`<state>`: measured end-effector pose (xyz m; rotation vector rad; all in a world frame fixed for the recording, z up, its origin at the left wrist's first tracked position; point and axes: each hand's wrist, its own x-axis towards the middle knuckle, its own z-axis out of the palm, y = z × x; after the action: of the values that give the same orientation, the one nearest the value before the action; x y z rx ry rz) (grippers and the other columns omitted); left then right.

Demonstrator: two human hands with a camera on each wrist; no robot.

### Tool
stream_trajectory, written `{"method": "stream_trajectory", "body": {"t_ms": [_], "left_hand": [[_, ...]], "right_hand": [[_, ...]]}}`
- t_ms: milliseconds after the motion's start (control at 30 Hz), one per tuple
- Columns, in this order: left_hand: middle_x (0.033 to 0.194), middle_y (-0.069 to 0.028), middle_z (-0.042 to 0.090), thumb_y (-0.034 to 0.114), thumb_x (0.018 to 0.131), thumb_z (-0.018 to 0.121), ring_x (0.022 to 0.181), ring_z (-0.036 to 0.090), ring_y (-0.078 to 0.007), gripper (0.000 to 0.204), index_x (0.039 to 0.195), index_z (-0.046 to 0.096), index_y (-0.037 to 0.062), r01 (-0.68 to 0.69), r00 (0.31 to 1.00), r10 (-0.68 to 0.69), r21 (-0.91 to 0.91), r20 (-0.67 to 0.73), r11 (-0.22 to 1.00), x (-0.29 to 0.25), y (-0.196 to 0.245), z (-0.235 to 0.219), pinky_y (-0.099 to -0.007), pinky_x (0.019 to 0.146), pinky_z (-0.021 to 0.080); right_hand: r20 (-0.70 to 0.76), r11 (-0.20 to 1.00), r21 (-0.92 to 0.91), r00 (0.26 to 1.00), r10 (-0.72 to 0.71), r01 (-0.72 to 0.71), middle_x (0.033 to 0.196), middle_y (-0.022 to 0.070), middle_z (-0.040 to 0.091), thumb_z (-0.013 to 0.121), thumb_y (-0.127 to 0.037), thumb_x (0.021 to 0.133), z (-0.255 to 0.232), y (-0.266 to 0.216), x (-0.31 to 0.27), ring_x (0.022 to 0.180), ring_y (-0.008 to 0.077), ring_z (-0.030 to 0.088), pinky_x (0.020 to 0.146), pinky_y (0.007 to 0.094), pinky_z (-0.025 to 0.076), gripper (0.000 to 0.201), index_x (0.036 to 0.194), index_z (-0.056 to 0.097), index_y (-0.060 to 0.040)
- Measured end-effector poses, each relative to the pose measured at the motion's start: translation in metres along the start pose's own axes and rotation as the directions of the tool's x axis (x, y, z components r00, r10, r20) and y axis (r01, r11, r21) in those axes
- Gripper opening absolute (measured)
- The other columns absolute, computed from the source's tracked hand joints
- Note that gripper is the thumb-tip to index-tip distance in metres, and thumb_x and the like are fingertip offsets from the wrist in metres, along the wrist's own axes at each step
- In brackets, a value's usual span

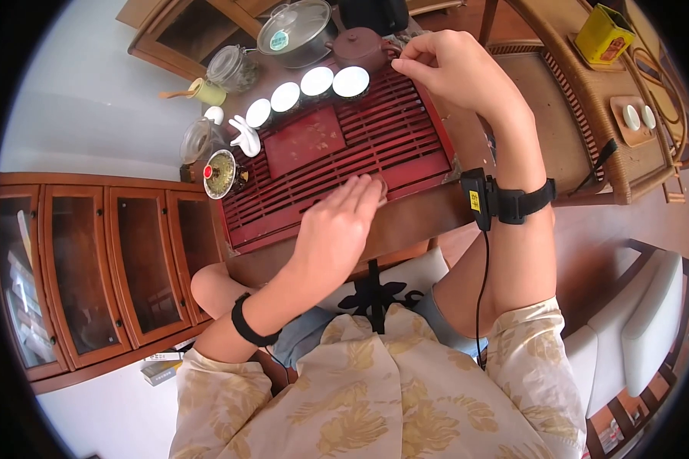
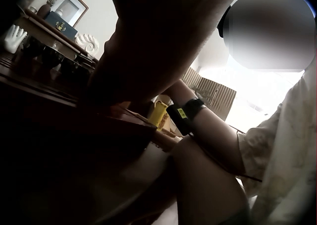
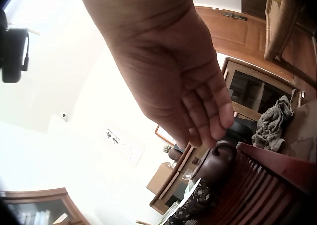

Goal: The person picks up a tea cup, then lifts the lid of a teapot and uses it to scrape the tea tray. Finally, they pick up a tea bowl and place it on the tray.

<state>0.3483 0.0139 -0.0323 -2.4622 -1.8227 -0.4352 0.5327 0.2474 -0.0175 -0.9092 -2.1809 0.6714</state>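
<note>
A brown teapot stands at the tray's far edge, its looped handle beside the fingertips of my right hand. That hand has loosely bent fingers and no visible hold on the handle. My left hand rests palm down by the near edge of the red slatted tea tray, fingers together and extended; its underside is hidden. In the left wrist view the left hand is dark. Several white-lined cups stand in a row on the tray.
A white hand-shaped figure and a lidded patterned bowl are at the tray's left. Behind stand a glass jar and a glass-lidded pot. A crumpled grey cloth lies near the teapot. A yellow tin stands on the right.
</note>
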Motion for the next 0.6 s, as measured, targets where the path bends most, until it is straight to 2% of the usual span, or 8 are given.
{"method": "stream_trajectory", "body": {"t_ms": [100, 200, 300, 333, 400, 533, 600], "left_hand": [[0.12, -0.0217, 0.079, 0.005, 0.099, 0.071, 0.115, 0.077, -0.0354, 0.025, 0.123, 0.076, 0.0015, -0.043, 0.999, 0.044, -0.029, 0.024, 0.999, -0.01, 0.004, -0.006, -0.0427, 0.091, 0.065], [0.108, -0.0154, 0.082, 0.011, 0.102, 0.075, 0.099, 0.081, -0.0277, 0.02, 0.117, 0.077, -0.0012, 0.215, 0.963, -0.138, -0.36, 0.23, 0.908, 0.004, 0.001, -0.031, -0.0376, 0.082, 0.064], [0.081, -0.0183, 0.074, 0.025, 0.102, 0.077, 0.07, 0.071, -0.0186, 0.026, 0.111, 0.078, 0.0007, 0.389, 0.921, -0.316, -0.606, 0.229, 0.694, 0.024, -0.012, -0.03, -0.0375, 0.068, 0.057], [0.074, -0.0136, 0.072, 0.031, 0.099, 0.08, 0.065, 0.063, -0.0134, 0.033, 0.099, 0.078, -0.0018, 0.465, 0.884, -0.393, -0.572, 0.254, 0.676, 0.028, -0.024, -0.021, -0.0336, 0.064, 0.053], [0.072, -0.0153, 0.07, 0.033, 0.098, 0.081, 0.064, 0.063, -0.0144, 0.036, 0.099, 0.077, -0.0026, 0.562, 0.821, -0.469, -0.604, 0.325, 0.565, 0.035, -0.039, -0.009, -0.0343, 0.063, 0.053], [0.071, -0.0176, 0.068, 0.033, 0.098, 0.081, 0.062, 0.062, -0.0185, 0.036, 0.1, 0.077, -0.0031, 0.484, 0.864, -0.476, -0.53, 0.165, 0.696, 0.028, -0.057, 0.007, -0.0359, 0.063, 0.053], [0.071, -0.0189, 0.067, 0.033, 0.098, 0.081, 0.061, 0.063, -0.0211, 0.036, 0.1, 0.078, -0.0027, 0.471, 0.871, -0.479, -0.464, 0.109, 0.75, 0.02, -0.066, 0.005, -0.0369, 0.063, 0.053]], "right_hand": [[0.002, 1.0, -0.001, 1.0, 0.022, -0.022, 0.083, 0.0205, 0.078, 0.079, -0.028, 0.1, 0.002, 0.002, 0.0, 0.075, 0.031, 0.076, 0.076, 0.0399, 0.06, 0.031, 0.106, 0.081, 0.0026], [-0.006, 1.0, 0.001, 1.0, 0.022, -0.022, 0.083, 0.0205, 0.078, 0.079, -0.028, 0.1, 0.002, 0.001, 0.0, 0.076, 0.0312, 0.077, 0.076, 0.0401, 0.06, 0.031, 0.105, 0.081, 0.0025], [-0.007, 1.0, 0.007, 1.0, 0.015, -0.015, 0.083, 0.0204, 0.078, 0.079, -0.028, 0.1, -0.001, -0.001, -0.001, 0.076, 0.0312, 0.076, 0.075, 0.0402, 0.06, 0.031, 0.105, 0.081, 0.0027], [-0.007, 1.0, 0.009, 1.0, 0.012, -0.012, 0.082, 0.0203, 0.078, 0.079, -0.028, 0.1, -0.001, -0.001, -0.001, 0.075, 0.0311, 0.076, 0.075, 0.0402, 0.06, 0.031, 0.104, 0.081, 0.0028], [0.007, 0.999, 0.021, 1.0, 0.024, -0.024, 0.082, 0.0201, 0.077, 0.079, -0.028, 0.1, -0.001, -0.002, 0.0, 0.075, 0.031, 0.076, 0.075, 0.0403, 0.06, 0.031, 0.104, 0.081, 0.0029], [-0.039, 0.999, -0.014, 0.998, -0.047, 0.046, 0.081, 0.0197, 0.077, 0.079, -0.028, 0.1, 0.0, 0.003, -0.001, 0.074, 0.0307, 0.076, 0.074, 0.0405, 0.059, 0.031, 0.103, 0.08, 0.0029], [-0.03, 1.0, -0.006, 0.999, -0.031, 0.031, 0.081, 0.0196, 0.077, 0.079, -0.028, 0.1, 0.0, 0.004, -0.002, 0.074, 0.0305, 0.076, 0.074, 0.0405, 0.059, 0.031, 0.104, 0.08, 0.0031]]}}
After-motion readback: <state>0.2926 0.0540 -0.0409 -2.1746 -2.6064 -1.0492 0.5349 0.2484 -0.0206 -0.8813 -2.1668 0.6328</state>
